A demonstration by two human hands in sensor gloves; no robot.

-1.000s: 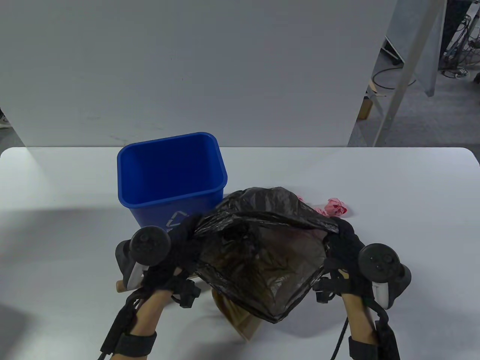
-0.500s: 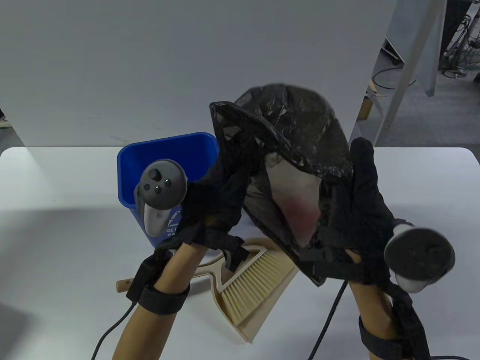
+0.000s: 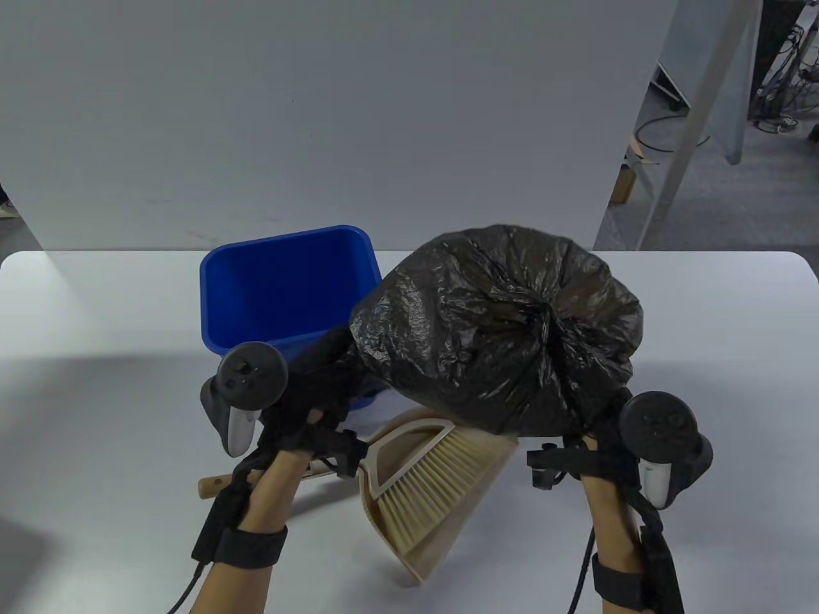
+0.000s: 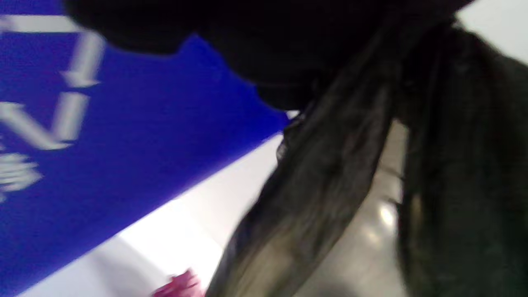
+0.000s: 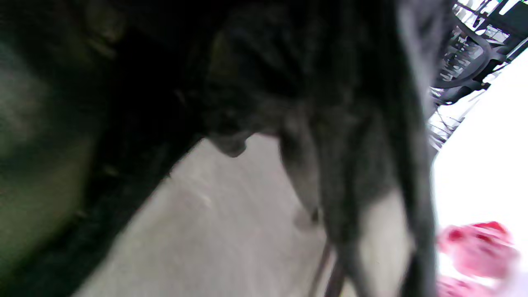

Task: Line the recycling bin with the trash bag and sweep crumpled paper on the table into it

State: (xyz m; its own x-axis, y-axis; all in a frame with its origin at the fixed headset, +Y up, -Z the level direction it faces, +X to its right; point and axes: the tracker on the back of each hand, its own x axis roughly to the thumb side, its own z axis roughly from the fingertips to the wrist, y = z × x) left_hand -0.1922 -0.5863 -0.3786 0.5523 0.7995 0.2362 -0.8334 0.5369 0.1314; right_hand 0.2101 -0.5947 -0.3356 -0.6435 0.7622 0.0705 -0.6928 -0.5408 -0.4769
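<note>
recycling bin [image 3: 281,288]: blue, white printed marks
trash bag [image 3: 499,339]: glossy black
crumpled paper [image 5: 478,247]: pink
dustpan [image 3: 441,511]: beige
brush [image 3: 429,480]: beige, cream bristles
tabletop [image 3: 96,384]: white

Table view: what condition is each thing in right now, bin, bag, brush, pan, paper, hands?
Recycling bin: upright, unlined, nothing visible inside.
Trash bag: puffed with air, held above the table.
Brush: lying in the dustpan.
Dustpan: flat on the table.
Crumpled paper: pink, on the table.
Left hand: grips the bag's edge.
Right hand: grips the bag's edge.
</note>
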